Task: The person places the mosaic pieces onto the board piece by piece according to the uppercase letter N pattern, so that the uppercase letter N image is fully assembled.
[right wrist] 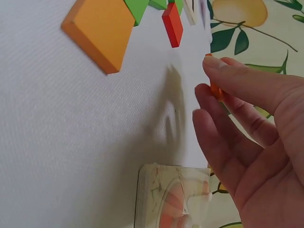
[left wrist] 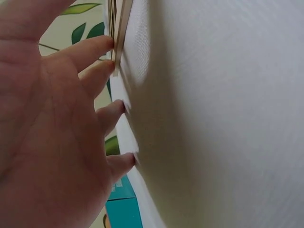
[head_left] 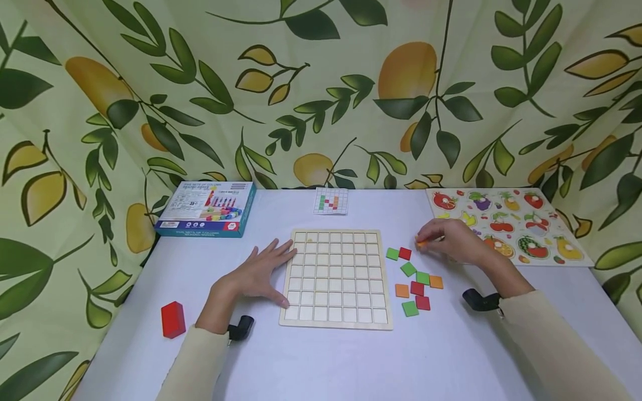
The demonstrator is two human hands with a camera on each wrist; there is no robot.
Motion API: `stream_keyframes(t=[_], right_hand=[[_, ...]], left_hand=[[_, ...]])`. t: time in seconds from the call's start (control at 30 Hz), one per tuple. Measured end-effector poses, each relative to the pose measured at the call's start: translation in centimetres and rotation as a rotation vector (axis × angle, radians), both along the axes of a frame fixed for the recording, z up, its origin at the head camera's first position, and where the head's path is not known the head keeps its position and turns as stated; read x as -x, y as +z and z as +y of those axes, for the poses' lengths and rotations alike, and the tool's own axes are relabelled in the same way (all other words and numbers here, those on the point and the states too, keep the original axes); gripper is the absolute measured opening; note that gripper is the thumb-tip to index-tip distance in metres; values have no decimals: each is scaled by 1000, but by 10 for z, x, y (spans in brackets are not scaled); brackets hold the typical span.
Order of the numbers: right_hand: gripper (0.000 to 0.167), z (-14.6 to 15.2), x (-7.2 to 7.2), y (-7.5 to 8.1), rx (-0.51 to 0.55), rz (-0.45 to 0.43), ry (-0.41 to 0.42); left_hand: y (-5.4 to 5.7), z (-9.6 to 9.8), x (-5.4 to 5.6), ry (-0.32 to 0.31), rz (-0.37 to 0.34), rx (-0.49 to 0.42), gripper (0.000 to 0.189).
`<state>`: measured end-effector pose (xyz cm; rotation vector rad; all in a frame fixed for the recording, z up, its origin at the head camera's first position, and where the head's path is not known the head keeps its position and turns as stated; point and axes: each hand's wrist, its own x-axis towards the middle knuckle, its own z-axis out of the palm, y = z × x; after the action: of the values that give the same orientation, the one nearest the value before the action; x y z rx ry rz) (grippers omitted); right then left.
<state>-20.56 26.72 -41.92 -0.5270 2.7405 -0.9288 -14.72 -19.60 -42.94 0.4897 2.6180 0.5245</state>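
Note:
My left hand [head_left: 261, 273] lies with spread, straight fingers at the left edge of a wooden grid board [head_left: 335, 324]. In the left wrist view two fingertips [left wrist: 108, 42] touch the board's side [left wrist: 122, 28], while the others rest on the cloth. My right hand [head_left: 448, 239] pinches an orange square tile [right wrist: 216, 90] between thumb and fingers, above the table to the right of the board. Loose tiles lie between board and hand: green [head_left: 408, 269], red [head_left: 417, 288] and orange [head_left: 402, 291] ones, several in all. The board's cells hold no tiles.
A small pattern card [head_left: 331, 201] with coloured squares lies behind the board. At the back left is a boxed set [head_left: 205, 209]; a red block [head_left: 173, 319] stands at front left. A fruit puzzle board [head_left: 506, 223] lies at the back right, under the right forearm.

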Motion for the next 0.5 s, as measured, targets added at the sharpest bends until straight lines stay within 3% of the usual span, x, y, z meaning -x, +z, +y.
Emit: stream_keyframes(t=[0.5], right_hand=[[22,-12,2,5,32,16,14]], left_hand=[[-2,0,-1,-11,10,11,126]])
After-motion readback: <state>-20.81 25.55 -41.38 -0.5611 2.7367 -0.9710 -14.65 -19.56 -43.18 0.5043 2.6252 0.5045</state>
